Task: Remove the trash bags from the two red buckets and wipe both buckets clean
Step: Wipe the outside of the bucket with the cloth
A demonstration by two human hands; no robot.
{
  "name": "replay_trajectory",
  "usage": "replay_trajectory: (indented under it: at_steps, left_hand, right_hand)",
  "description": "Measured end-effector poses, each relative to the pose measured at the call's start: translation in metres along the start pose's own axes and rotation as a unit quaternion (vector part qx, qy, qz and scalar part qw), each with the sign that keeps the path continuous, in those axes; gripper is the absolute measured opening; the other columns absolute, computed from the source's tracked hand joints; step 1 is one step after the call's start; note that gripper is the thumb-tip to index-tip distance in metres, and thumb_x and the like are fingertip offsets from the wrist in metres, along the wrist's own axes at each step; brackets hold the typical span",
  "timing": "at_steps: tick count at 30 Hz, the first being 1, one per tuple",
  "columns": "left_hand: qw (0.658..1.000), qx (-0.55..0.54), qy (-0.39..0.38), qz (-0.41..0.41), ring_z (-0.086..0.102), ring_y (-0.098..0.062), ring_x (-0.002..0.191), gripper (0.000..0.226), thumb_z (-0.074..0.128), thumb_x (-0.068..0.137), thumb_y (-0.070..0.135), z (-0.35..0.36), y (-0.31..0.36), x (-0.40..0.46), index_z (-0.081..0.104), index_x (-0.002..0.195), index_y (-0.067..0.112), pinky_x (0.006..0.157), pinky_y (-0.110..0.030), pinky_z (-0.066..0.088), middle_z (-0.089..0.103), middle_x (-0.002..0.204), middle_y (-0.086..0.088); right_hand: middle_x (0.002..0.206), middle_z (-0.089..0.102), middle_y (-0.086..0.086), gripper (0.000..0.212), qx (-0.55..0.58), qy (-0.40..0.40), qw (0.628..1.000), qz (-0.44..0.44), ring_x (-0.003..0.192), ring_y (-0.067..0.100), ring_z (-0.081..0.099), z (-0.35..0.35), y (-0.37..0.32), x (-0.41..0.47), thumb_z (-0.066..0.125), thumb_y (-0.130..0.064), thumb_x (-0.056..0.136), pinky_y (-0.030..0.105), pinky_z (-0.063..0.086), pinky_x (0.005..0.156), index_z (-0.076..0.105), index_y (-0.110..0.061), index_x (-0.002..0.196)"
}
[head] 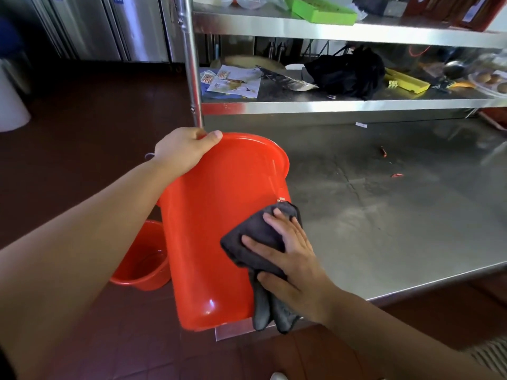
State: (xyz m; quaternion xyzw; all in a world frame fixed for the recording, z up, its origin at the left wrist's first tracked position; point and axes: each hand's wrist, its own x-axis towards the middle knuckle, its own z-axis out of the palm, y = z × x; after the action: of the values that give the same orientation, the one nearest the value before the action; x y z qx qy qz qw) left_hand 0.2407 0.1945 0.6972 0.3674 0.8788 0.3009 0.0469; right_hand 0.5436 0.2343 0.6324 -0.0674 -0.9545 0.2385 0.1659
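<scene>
A red bucket (211,229) lies tilted over the left corner of the steel table, its mouth facing away from me and its base toward me. My left hand (182,149) grips its far rim. My right hand (288,259) presses a dark grey cloth (258,234) flat against the bucket's outer right side, with the cloth's ends hanging down. A second red bucket (142,266) stands on the floor below left, upright and without a bag, with a wet sheen inside. A black bag (348,71) sits bunched on the lower shelf.
The steel table (384,215) carries small red scraps (384,152). A steel shelf post (192,64) rises just behind the bucket. The lower shelf (329,105) carries papers, a foil packet and yellow items. Dark red floor tiles (82,133) spread to the left, with a white bin (11,102) at the far left.
</scene>
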Motion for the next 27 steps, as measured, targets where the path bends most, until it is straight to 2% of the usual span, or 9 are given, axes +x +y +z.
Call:
replay_trajectory:
  at_steps: [4,7,10,12,14,18,22,25,27]
  left_hand:
    - [0.999,-0.012,0.029,-0.005,0.059,-0.016,0.071,0.060,0.038,0.082,0.073,0.005,0.003,-0.011,0.066,0.084,0.021,0.061,-0.029,0.041,0.063,0.071,0.003]
    - [0.999,-0.025,0.021,0.017,0.061,-0.020,0.076,0.058,0.040,0.083,0.071,0.014,0.018,-0.016,0.066,0.084,0.019,0.067,-0.031,0.044,0.064,0.073,0.001]
    - [0.999,-0.038,0.017,0.023,0.059,-0.020,0.076,0.053,0.042,0.084,0.068,0.025,0.030,-0.019,0.065,0.077,0.021,0.063,-0.028,0.039,0.061,0.067,0.005]
    - [0.998,-0.051,0.030,0.010,0.057,-0.020,0.070,0.053,0.042,0.085,0.067,0.028,0.030,-0.019,0.059,0.067,0.020,0.056,-0.027,0.036,0.054,0.058,0.005]
    - [0.997,-0.065,0.040,0.001,0.056,-0.019,0.067,0.056,0.042,0.087,0.065,0.032,0.027,-0.018,0.059,0.071,0.015,0.053,-0.026,0.035,0.053,0.058,0.001]
    - [0.996,-0.079,0.041,-0.001,0.058,-0.023,0.072,0.058,0.041,0.089,0.064,0.034,0.022,-0.016,0.063,0.082,0.010,0.061,-0.031,0.042,0.063,0.072,-0.007]
    - [0.994,-0.101,0.027,0.006,0.060,-0.027,0.074,0.064,0.038,0.083,0.068,0.033,0.014,-0.014,0.063,0.084,0.009,0.067,-0.038,0.047,0.065,0.078,-0.013]
    - [0.990,-0.142,0.016,0.001,0.053,-0.021,0.064,0.064,0.038,0.077,0.070,0.031,0.003,-0.016,0.063,0.082,0.011,0.064,-0.037,0.043,0.057,0.064,-0.004]
    - [0.977,-0.215,-0.006,-0.004,0.045,-0.013,0.057,0.051,0.045,0.077,0.067,0.029,-0.005,-0.017,0.063,0.072,0.019,0.061,-0.033,0.036,0.048,0.053,0.008]
  right_hand:
    - [0.154,0.021,-0.002,0.045,0.013,0.020,1.000,0.001,0.146,0.019,0.008,-0.008,0.006,0.008,0.046,-0.036,0.093,0.046,0.007,0.118,0.041,-0.042,0.137]
    - [0.150,0.028,0.004,0.045,0.014,0.084,0.994,0.063,0.143,0.016,0.015,-0.023,0.017,0.048,0.050,-0.029,0.090,0.041,0.014,0.117,0.044,-0.039,0.133]
    - [0.149,0.028,0.002,0.041,0.015,0.115,0.983,0.141,0.140,0.019,0.022,-0.039,0.032,0.093,0.052,-0.025,0.093,0.037,0.017,0.117,0.051,-0.035,0.133]
    - [0.147,0.029,-0.002,0.041,0.023,0.111,0.982,0.153,0.137,0.015,0.024,-0.043,0.044,0.108,0.053,-0.023,0.094,0.036,0.018,0.116,0.051,-0.037,0.132]
    - [0.147,0.029,-0.006,0.041,0.014,0.104,0.984,0.144,0.136,0.012,0.024,-0.044,0.051,0.114,0.052,-0.027,0.093,0.037,0.020,0.116,0.050,-0.041,0.132]
    - [0.150,0.024,-0.007,0.042,-0.015,0.087,0.986,0.144,0.140,0.015,0.019,-0.045,0.049,0.116,0.050,-0.035,0.094,0.037,0.016,0.117,0.045,-0.048,0.134]
    - [0.156,0.017,0.000,0.048,-0.063,0.046,0.991,0.110,0.145,0.020,0.007,-0.042,0.037,0.092,0.052,-0.038,0.092,0.041,0.009,0.118,0.040,-0.042,0.139]
    - [0.156,0.017,0.000,0.049,-0.065,0.022,0.994,0.086,0.146,0.019,0.004,-0.039,0.022,0.058,0.047,-0.041,0.090,0.042,0.008,0.119,0.040,-0.042,0.138]
    - [0.156,0.017,0.002,0.048,-0.074,0.000,0.995,0.066,0.146,0.020,0.003,-0.036,0.011,0.036,0.045,-0.040,0.091,0.044,0.007,0.119,0.039,-0.042,0.139]
